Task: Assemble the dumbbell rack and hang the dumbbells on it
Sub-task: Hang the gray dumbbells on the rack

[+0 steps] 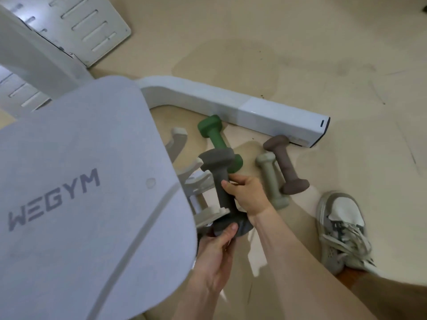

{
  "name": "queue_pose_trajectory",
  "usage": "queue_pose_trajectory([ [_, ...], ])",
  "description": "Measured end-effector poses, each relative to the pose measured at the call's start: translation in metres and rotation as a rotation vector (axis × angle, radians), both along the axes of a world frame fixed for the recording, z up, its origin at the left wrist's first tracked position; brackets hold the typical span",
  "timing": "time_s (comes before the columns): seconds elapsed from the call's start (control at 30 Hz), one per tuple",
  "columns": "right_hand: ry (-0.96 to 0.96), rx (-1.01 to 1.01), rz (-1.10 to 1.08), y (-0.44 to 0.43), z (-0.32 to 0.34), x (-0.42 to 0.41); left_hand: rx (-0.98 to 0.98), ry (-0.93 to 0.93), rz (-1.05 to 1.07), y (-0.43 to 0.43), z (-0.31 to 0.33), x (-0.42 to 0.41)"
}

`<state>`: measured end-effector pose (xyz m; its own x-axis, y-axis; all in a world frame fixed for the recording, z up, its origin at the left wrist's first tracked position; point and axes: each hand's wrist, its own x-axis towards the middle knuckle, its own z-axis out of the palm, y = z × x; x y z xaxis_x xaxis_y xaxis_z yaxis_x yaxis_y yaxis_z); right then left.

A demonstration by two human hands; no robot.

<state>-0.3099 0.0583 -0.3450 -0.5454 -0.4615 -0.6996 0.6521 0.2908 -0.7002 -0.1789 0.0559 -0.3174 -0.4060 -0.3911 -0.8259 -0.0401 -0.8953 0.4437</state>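
A dark grey dumbbell [219,179] stands nearly upright against the white rack [201,181], whose curved arms poke out from under a grey bench pad. My right hand [248,195] is wrapped around its handle. My left hand [215,250] grips its lower head, next to a rack arm. On the floor lie a green dumbbell [213,135], a pale sage dumbbell [269,176] and a brown dumbbell [285,165]. Most of the rack is hidden by the pad.
A grey pad [80,192] marked WEGYM fills the left. A white machine base bar [242,109] runs across the floor behind the dumbbells. A slotted white plate [92,26] lies top left. My shoe [342,229] is on the right.
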Motion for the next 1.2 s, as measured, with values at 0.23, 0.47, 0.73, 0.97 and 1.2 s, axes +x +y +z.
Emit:
queue_pose_trajectory([
  [0.23,0.092,0.073,0.262,-0.011,0.005,0.003,0.035,0.01,0.077,0.009,0.001,0.001],
  [0.47,-0.13,-0.024,0.114,0.001,0.022,-0.003,0.031,-0.062,0.121,0.005,-0.009,0.007],
  [0.73,-0.257,0.181,0.12,0.04,0.018,0.003,0.012,-0.091,0.09,0.008,-0.02,0.015],
  [0.97,-0.44,-0.059,-0.057,0.061,-0.005,0.039,-0.022,-0.043,0.001,0.014,-0.021,0.019],
  [1.2,-0.256,-0.019,-0.007,0.063,-0.005,0.063,-0.02,-0.023,-0.031,0.015,-0.025,0.028],
])
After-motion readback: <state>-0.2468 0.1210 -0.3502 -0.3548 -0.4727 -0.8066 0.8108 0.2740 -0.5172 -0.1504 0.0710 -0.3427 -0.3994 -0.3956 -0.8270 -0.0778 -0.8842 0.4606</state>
